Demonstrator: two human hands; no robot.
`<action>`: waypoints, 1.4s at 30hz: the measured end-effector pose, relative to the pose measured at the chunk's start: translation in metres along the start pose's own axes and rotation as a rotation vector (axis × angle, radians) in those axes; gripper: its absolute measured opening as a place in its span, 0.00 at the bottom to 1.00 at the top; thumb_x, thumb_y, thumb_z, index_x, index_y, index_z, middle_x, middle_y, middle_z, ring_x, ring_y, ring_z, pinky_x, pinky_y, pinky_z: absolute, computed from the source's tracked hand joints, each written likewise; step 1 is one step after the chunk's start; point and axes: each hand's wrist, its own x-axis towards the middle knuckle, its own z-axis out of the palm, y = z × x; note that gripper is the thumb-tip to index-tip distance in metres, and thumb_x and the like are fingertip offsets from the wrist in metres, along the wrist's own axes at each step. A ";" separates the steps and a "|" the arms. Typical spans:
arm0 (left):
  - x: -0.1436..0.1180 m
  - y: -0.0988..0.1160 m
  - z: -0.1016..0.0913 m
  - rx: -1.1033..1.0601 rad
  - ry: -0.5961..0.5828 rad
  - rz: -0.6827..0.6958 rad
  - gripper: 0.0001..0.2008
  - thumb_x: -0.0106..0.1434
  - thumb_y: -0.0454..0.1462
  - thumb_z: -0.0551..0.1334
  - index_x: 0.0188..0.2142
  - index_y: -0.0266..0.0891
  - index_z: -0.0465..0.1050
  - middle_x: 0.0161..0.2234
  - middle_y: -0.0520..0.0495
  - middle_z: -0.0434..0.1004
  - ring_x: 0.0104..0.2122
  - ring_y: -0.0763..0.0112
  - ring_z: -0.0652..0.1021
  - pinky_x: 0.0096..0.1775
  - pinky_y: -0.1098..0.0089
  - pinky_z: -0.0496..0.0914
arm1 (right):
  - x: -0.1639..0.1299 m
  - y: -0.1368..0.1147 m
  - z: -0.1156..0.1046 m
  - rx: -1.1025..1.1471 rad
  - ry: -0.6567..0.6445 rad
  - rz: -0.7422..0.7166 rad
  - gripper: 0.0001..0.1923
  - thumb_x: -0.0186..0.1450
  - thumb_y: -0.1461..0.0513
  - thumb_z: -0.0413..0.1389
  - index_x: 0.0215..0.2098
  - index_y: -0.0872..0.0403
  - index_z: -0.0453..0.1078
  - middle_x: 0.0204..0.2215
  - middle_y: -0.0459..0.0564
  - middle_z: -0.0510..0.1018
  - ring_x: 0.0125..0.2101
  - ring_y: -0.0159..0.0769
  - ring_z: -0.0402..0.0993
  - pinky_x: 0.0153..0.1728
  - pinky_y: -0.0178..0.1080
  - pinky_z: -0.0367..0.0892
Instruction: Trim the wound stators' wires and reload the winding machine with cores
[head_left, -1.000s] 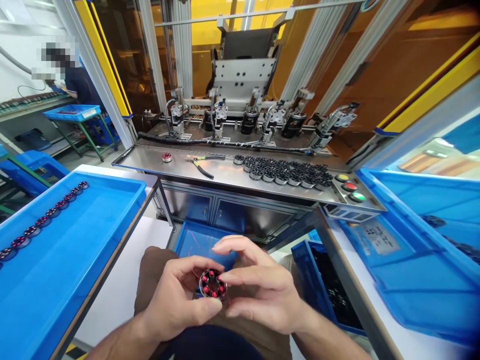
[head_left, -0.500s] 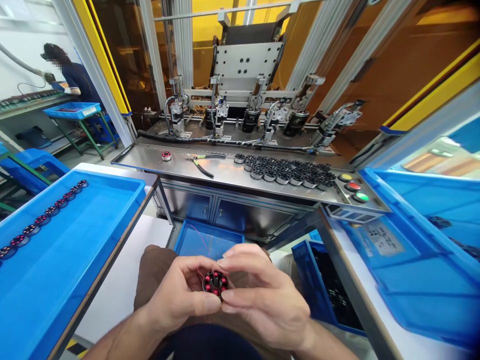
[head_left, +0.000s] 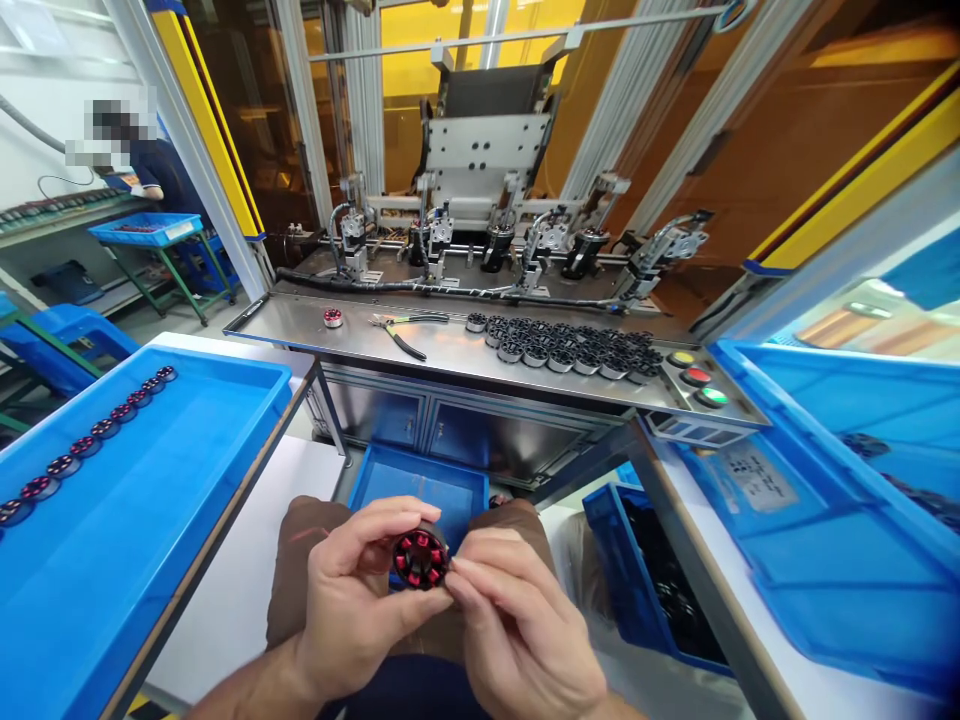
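Observation:
My left hand (head_left: 352, 600) is closed around a motor stator (head_left: 421, 558), a black ring with red copper windings on its inner teeth. The ring's open face is turned up towards me, between thumb and fingers above my lap. At the stator's right edge, the thumb and fingertips of my right hand (head_left: 525, 625) are pinched together; what lies between them is too small to make out. Another red-wound stator (head_left: 332, 318) sits on the metal ledge of the machine, left of pliers (head_left: 409, 338) with green and black handles.
Many black stator cores (head_left: 559, 345) crowd the ledge, beside coloured push buttons (head_left: 697, 376). A blue tray (head_left: 202, 450) on the left holds a row of wound stators (head_left: 85, 446). Blue bins (head_left: 810, 480) stand right; another blue tray (head_left: 360, 480) lies below. A co-worker (head_left: 161, 160) stands far left.
The stator has been tipped so its face shows more fully, and it sits slightly higher and further left. My right hand has drawn its fingers into a pinch at its edge.

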 end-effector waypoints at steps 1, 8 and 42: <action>-0.002 -0.001 0.000 0.006 0.009 0.009 0.27 0.49 0.27 0.75 0.47 0.50 0.79 0.46 0.49 0.83 0.46 0.68 0.81 0.44 0.77 0.76 | -0.001 -0.002 0.004 0.026 0.019 0.065 0.09 0.67 0.70 0.55 0.39 0.53 0.75 0.27 0.49 0.76 0.27 0.34 0.74 0.27 0.38 0.72; -0.008 -0.004 -0.006 -0.073 -0.066 -0.178 0.31 0.50 0.39 0.77 0.54 0.51 0.72 0.53 0.48 0.77 0.51 0.65 0.77 0.51 0.71 0.72 | -0.001 0.007 0.010 0.091 0.010 0.090 0.07 0.70 0.66 0.53 0.34 0.53 0.70 0.24 0.47 0.73 0.26 0.32 0.71 0.26 0.34 0.69; 0.003 -0.013 -0.020 -0.381 -0.405 -0.608 0.22 0.62 0.53 0.64 0.43 0.36 0.71 0.27 0.48 0.78 0.26 0.74 0.79 0.28 0.77 0.70 | 0.006 0.019 -0.020 -0.054 -0.241 -0.081 0.07 0.66 0.72 0.55 0.38 0.55 0.72 0.29 0.50 0.78 0.30 0.32 0.76 0.30 0.32 0.71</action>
